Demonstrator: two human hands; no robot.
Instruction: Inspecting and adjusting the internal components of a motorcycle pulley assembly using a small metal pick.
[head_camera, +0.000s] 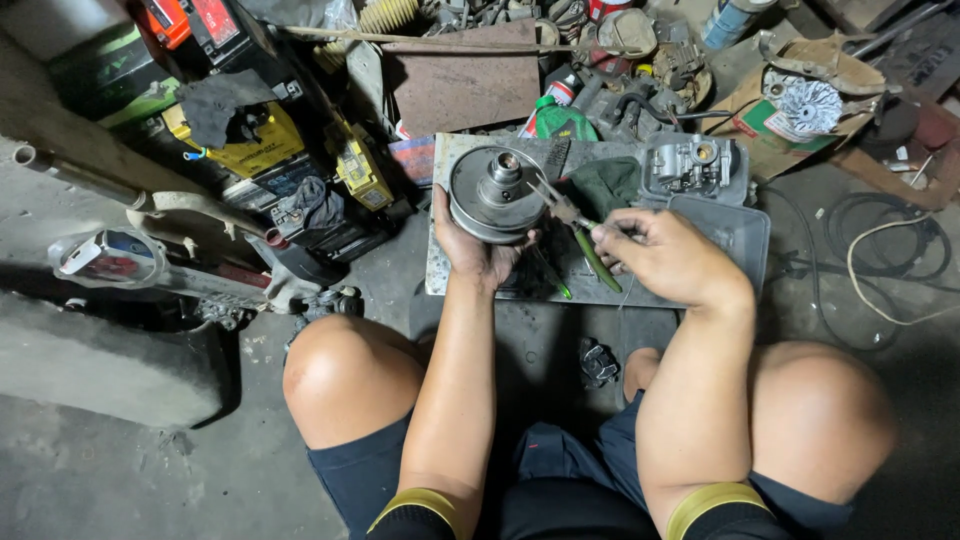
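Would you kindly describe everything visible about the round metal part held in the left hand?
The round metal part is a grey, dull-shiny disc like a pulley or clutch drum, with a raised rim and a stepped hub at its centre. It looks like worn, greasy steel. It faces up toward the camera, tilted slightly, above the left end of a metal tray. The left hand cups it from below and the side. The tips of green-handled pliers, held by the right hand, reach its hub area.

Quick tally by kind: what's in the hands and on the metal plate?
Round metal pulley, in left hand: 1
Green-handled pliers, in right hand: 1
Carburetor: 1
Dark green cloth: 1
Total: 4
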